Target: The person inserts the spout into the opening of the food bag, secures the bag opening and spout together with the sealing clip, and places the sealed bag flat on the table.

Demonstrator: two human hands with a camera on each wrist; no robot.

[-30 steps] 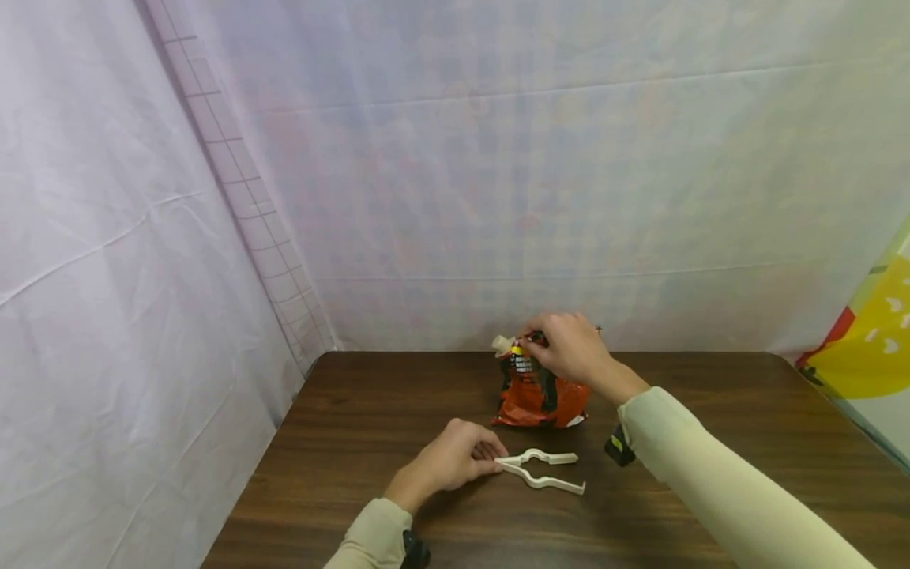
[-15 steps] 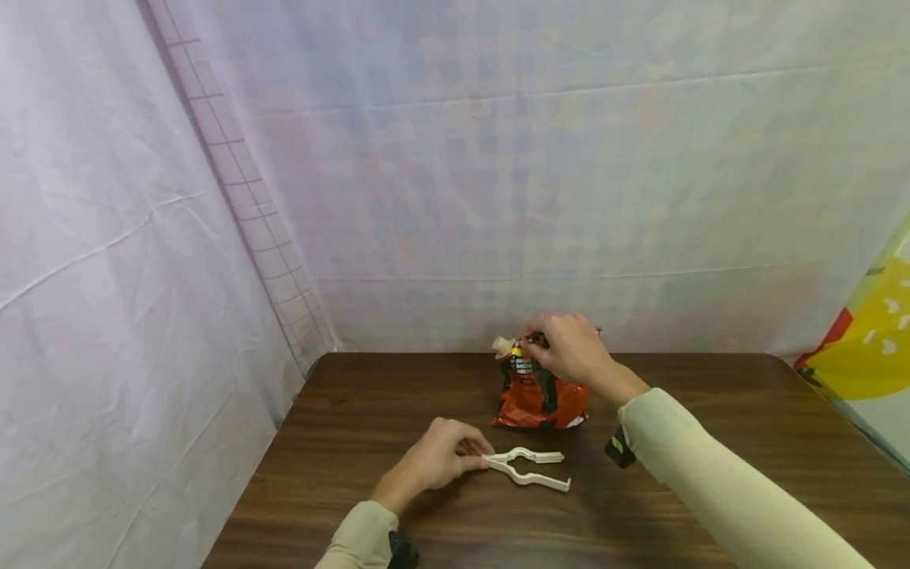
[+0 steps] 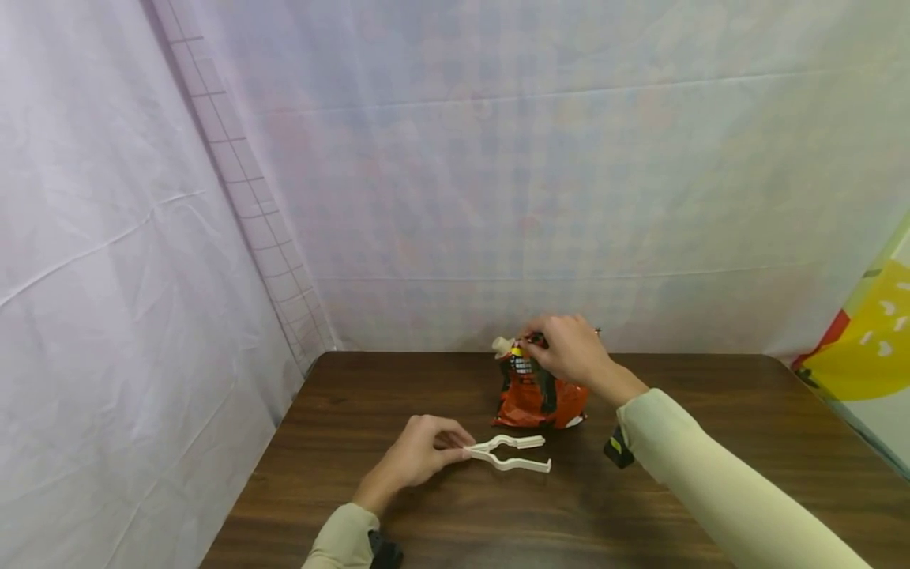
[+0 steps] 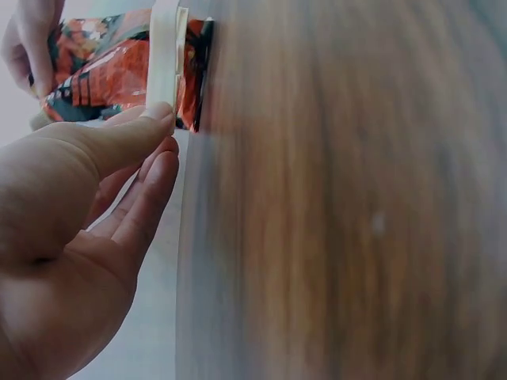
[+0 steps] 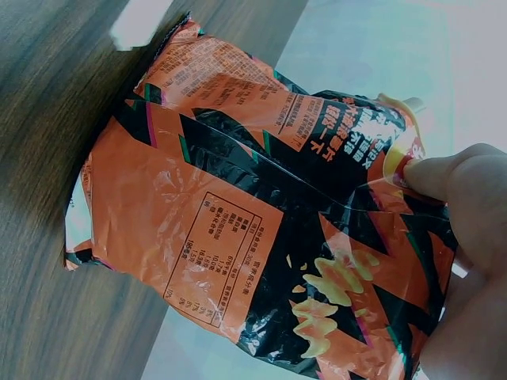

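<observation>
Over the table [image 3: 398, 387], left fingers [image 4: 149, 191] pinch the white clip [image 4: 162, 59] by one end, right fingers [image 5: 453, 174] the bag [image 5: 245, 214] by its top.

On the orange-and-black glossy plastic snack bag [image 5: 142, 182] near the far edge of the brown wood-grain table [image 3: 746, 395], a black-outlined rectangular panel [image 5: 230, 261] reads 营养成分表 and 10%; large white Chinese lettering [image 5: 360, 131] includes 一下.
</observation>
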